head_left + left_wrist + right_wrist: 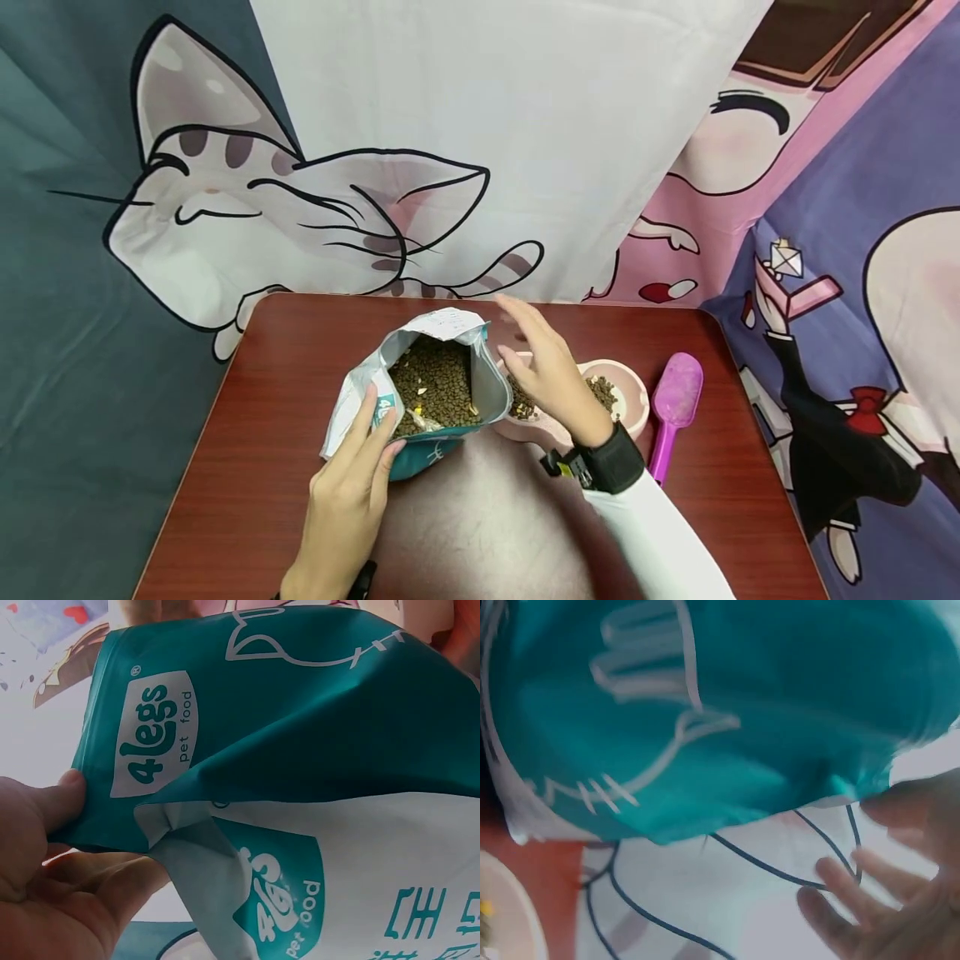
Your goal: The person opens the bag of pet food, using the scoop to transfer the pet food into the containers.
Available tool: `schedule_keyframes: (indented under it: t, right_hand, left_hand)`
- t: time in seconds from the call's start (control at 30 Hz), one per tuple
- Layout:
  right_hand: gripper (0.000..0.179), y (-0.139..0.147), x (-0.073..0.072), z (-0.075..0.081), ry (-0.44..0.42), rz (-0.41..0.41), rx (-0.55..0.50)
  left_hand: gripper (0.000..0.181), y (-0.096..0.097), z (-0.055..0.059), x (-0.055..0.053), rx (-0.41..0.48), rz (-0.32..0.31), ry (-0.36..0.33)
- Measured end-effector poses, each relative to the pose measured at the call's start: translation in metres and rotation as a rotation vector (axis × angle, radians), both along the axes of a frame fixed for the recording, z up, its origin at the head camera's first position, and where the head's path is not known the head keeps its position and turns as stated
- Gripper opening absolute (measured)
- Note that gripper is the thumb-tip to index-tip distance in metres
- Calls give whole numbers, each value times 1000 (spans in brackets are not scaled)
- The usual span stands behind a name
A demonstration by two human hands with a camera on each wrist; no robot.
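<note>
A teal and white pet food bag [423, 461] stands upright on the table, its mouth spread wide. Brown kibble [438, 379] with a few lighter bits shows inside. My left hand [341, 500] grips the bag's near left edge; in the left wrist view, thumb and fingers pinch the folded top corner beside the "4Legs" print. To the right of the bag, my right hand [551, 362] is raised over a pale pink double bowl [641, 392], fingers spread and nothing in them. Seen from the right wrist, its fingertips are close to the bag's edge. Kibble lies in both bowl hollows, partly hidden by this hand.
A purple scoop [677, 396] lies right of the bowl, its handle toward me and partly behind the right forearm. The reddish-brown wooden table [225, 500] ends at a cartoon-printed cloth [525, 125] hanging behind and at both sides.
</note>
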State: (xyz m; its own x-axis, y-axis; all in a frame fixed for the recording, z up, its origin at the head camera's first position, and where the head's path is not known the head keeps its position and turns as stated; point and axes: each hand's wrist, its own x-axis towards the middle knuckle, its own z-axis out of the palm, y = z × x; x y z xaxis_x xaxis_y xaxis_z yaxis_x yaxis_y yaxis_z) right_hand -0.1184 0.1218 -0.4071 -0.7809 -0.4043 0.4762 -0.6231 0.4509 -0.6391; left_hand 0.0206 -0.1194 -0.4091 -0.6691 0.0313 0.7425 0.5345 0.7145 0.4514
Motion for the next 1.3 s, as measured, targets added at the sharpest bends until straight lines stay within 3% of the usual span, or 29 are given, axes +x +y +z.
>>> schedule_keyframes:
  t: [0.17, 0.3, 0.43, 0.6, 0.8, 1.03, 1.3]
  right_hand:
    - [44, -13, -28, 16, 166, 157, 139]
    - [29, -20, -40, 21, 196, 219, 190]
    - [20, -22, -42, 23, 209, 230, 185]
    - [16, -20, -32, 25, 219, 221, 149]
    - [15, -20, -11, 21, 241, 216, 73]
    - [13, -24, 11, 6, 155, 220, -92]
    - [10, -25, 32, 4, 124, 175, -115]
  left_hand:
    - [20, -2, 1, -1, 101, 10, 27]
    - [24, -8, 3, -2, 142, 58, 23]
    - [23, -18, 7, -4, 172, 70, 23]
    - [19, -37, 9, -7, 211, 105, 20]
    - [21, -60, 7, -13, 245, 111, 1]
    - [24, -85, 11, -13, 266, 81, -16]
    - [23, -106, 14, -22, 354, 0, -88]
